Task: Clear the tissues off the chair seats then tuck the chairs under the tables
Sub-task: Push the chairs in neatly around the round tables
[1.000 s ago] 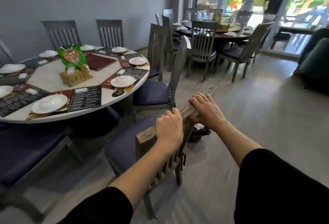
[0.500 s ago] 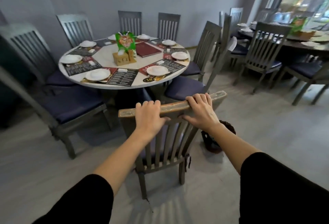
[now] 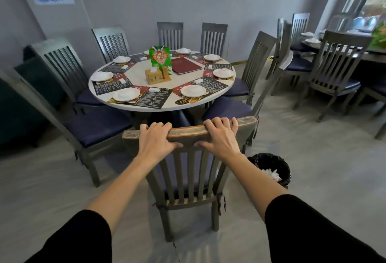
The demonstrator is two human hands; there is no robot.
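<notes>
In the head view, the chair (image 3: 189, 133) stands near and central. Its slatted back faces the viewer and its seat points at the round table (image 3: 146, 107) just beyond. Both hands grasp the top rail, the left hand (image 3: 155, 140) on its left half and the right hand (image 3: 221, 137) on its right half. Their fingers curl over the far edge and their thumbs press the near face. Right of the chair, a black-lined bin (image 3: 282, 162) on the floor holds white tissues (image 3: 270, 173). Other chairs (image 3: 62, 60) ring the table.
</notes>
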